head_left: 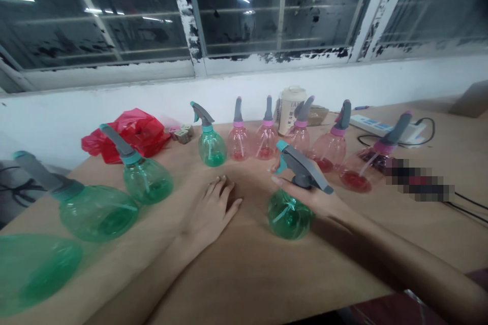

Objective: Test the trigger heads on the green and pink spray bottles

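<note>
My right hand [310, 197] is wrapped round the neck of a green spray bottle [290, 218] with a grey and teal trigger head, low over the table and roughly upright. Whether its base touches the wood I cannot tell. Palm down on the table [244, 274], my left hand [217, 198] lies with fingers stretched and nothing in it. To its left stand more green spray bottles [148, 183], the nearest cut off by the view's edge. Behind my hands is another green spray bottle [212, 150], followed rightward by several pink spray bottles [267, 142] holding some red liquid.
A red plastic bag [129, 134] lies at the back left, near small blocks [183, 134]. Behind the pink bottles stands a lidded paper cup [292, 106]. A white power strip [389, 129] with a black cord is at the right. A wall with windows borders the table's back.
</note>
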The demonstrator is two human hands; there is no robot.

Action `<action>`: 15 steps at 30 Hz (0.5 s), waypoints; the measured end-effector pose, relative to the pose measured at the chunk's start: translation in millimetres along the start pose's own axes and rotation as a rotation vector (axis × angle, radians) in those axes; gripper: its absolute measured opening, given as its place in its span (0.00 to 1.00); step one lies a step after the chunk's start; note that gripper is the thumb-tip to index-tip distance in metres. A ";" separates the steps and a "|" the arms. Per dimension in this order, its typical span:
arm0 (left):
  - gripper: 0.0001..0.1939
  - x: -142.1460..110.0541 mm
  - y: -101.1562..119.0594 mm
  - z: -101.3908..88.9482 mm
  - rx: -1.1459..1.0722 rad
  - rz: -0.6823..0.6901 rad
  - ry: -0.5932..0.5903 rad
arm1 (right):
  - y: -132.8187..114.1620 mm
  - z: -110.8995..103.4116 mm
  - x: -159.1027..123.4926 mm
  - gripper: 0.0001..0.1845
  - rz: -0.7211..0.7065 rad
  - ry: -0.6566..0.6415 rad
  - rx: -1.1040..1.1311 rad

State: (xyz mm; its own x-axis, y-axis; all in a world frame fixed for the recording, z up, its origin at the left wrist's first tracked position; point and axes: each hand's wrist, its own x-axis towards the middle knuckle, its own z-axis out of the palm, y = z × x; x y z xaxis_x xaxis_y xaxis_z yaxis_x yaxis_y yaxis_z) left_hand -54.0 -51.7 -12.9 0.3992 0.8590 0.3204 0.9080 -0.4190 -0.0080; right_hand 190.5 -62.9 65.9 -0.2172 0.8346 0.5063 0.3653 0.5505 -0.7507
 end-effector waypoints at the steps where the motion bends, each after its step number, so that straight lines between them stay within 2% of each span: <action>1: 0.25 0.2 0.3 -0.6 0.006 -0.003 -0.001 | -0.6 -0.3 -0.2 0.11 0.006 -0.002 0.000; 6: 0.25 0.8 2.2 -3.2 0.026 -0.006 -0.013 | 5.7 2.5 -2.7 0.22 0.059 -0.028 0.036; 15: 0.25 0.6 2.9 -4.8 0.028 -0.023 -0.037 | 4.1 3.5 -3.6 0.23 0.094 -0.061 0.071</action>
State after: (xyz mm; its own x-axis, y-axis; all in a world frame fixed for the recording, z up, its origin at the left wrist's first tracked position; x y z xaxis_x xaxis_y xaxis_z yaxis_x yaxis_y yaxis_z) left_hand -51.8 -53.8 -8.2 0.3825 0.8787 0.2856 0.9198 -0.3914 -0.0279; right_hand 189.6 -63.6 59.6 -0.2403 0.8813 0.4069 0.3217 0.4678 -0.8232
